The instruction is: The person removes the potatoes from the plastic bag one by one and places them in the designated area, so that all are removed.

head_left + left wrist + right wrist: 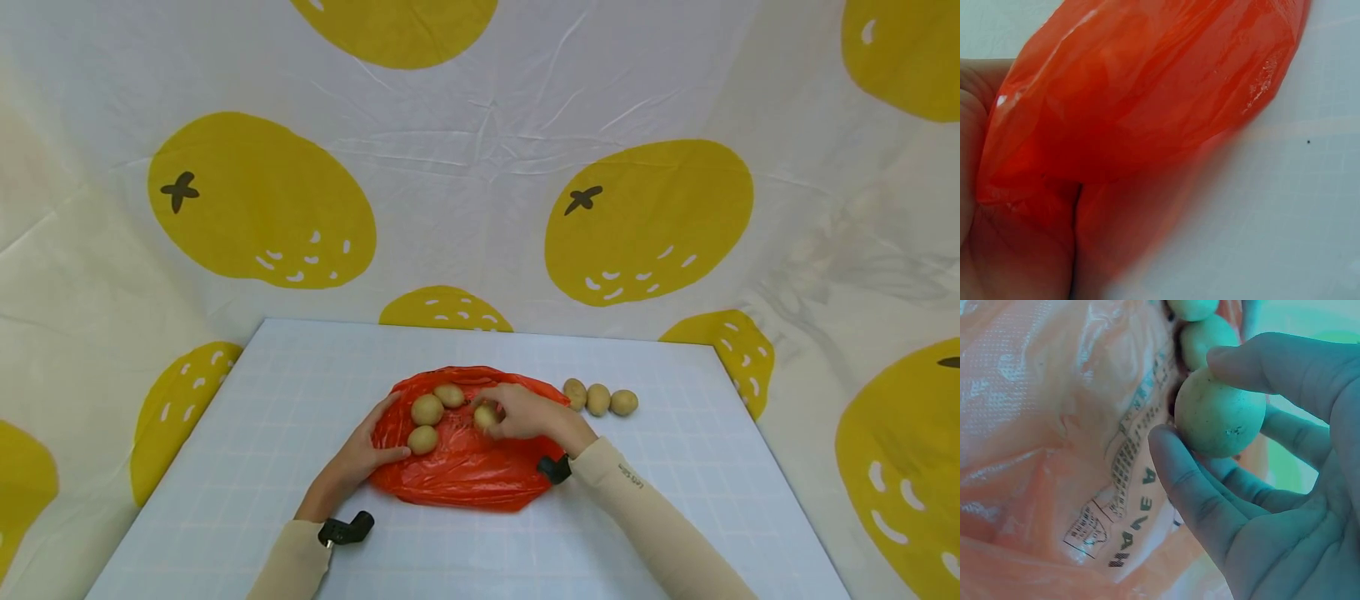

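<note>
A red plastic bag (465,479) lies spread on the table, three potatoes (427,409) grouped on its left part. At the bag's left side rests my left hand (360,454), fingers and thumb spread along the edge. The left wrist view shows red plastic (1166,94) against the palm. My right hand (522,412) pinches another potato (1219,415) between thumb and fingers, over the middle of the bag. Printed lettering on the bag shows beside that potato in the right wrist view. Part of the bag's right side is hidden under the right hand and wrist.
Three more potatoes (597,400) sit in a row on the white table (262,433), just right of the bag's far corner. Behind the table hangs a pale cloth (465,217) printed with large yellow fruit. Each wrist wears a black camera strap.
</note>
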Tool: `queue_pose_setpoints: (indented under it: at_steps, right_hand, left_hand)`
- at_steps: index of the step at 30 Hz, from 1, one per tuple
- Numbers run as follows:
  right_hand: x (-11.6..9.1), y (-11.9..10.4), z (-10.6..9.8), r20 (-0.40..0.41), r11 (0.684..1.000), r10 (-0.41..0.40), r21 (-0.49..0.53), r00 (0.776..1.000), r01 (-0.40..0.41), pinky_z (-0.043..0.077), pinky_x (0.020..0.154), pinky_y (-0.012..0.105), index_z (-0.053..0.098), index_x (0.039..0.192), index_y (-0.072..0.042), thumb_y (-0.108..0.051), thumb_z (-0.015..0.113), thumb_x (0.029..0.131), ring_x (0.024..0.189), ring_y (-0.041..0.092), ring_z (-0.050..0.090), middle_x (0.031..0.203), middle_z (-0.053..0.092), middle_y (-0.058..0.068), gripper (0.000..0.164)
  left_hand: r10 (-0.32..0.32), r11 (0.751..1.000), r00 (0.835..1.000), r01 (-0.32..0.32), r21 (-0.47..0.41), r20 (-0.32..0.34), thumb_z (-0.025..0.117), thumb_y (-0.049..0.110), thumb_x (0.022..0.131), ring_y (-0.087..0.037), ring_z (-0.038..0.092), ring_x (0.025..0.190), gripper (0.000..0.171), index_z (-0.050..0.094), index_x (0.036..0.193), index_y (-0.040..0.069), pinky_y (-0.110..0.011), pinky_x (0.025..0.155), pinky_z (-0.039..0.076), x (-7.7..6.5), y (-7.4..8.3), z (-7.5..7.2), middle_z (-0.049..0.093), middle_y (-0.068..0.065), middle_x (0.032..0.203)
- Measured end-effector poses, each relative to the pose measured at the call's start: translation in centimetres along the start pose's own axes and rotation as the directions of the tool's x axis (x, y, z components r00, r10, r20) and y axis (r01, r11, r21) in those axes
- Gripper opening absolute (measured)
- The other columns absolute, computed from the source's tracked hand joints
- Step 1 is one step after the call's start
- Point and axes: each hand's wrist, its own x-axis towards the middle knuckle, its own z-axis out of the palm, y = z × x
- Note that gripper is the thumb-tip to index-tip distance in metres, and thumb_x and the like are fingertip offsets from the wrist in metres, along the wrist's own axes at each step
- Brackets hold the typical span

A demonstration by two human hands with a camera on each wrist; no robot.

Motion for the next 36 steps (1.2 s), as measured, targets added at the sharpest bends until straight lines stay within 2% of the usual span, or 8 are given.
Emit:
queue_pose_setpoints:
  at_steps: [9,17,25,30,36]
  right_hand:
    - [-0.6,-0.3,-1.3,-0.051,1.000,0.010,0.026,0.999,-0.009,0.052,0.087,0.037,0.065,0.135,-0.012,-0.019,0.075,0.091,0.098,0.019,0.057,0.119,0.065,0.000,0.046]
    - [-1.2,0.4,-2.9,-0.131,0.999,-0.006,0.033,0.991,0.010,0.054,0.085,0.034,0.064,0.134,-0.008,-0.015,0.076,0.091,0.097,0.020,0.060,0.124,0.065,0.007,0.046]
    - [-2.3,1.0,-4.8,-0.197,0.992,0.039,0.124,0.980,-0.014,0.059,0.085,0.034,0.065,0.132,-0.010,-0.012,0.075,0.091,0.098,0.024,0.066,0.118,0.065,0.008,0.043]
    - [-3.0,1.7,-5.4,-0.228,0.991,0.052,0.135,0.972,-0.021,0.060,0.083,0.032,0.064,0.135,-0.014,-0.015,0.075,0.092,0.096,0.019,0.068,0.121,0.064,0.007,0.044]
    - [-4.1,2.6,-5.9,-0.274,0.985,0.074,0.170,0.959,-0.027,0.060,0.082,0.034,0.064,0.136,-0.017,-0.015,0.075,0.091,0.100,0.024,0.067,0.123,0.064,0.009,0.046]
  left_hand:
    - [0.001,1.000,1.000,-0.001,0.013,-0.006,0.084,0.019,0.085,-0.039,0.015,0.156,0.101,0.022,0.164,0.033,-0.062,0.121,0.029,0.0,-0.1,0.0,0.012,-0.009,0.173]
    - [0.002,1.000,1.000,-0.002,0.009,-0.006,0.085,0.021,0.085,-0.037,0.014,0.157,0.102,0.021,0.163,0.034,-0.061,0.122,0.029,0.0,-0.3,0.1,0.012,-0.006,0.173]
    - [-0.002,0.999,1.000,0.003,0.039,-0.017,0.085,0.023,0.085,-0.039,0.017,0.156,0.101,0.021,0.164,0.032,-0.061,0.120,0.033,-0.2,-0.1,0.2,0.013,-0.009,0.172]
    - [0.007,0.999,1.000,-0.007,0.045,-0.014,0.084,0.022,0.086,-0.038,0.016,0.156,0.101,0.021,0.164,0.032,-0.061,0.122,0.030,-0.2,-0.1,0.1,0.014,-0.008,0.172]
    - [0.001,1.000,1.000,0.000,0.024,-0.020,0.085,0.022,0.085,-0.038,0.018,0.155,0.101,0.022,0.163,0.035,-0.060,0.119,0.035,-0.1,-0.2,0.2,0.015,-0.007,0.172]
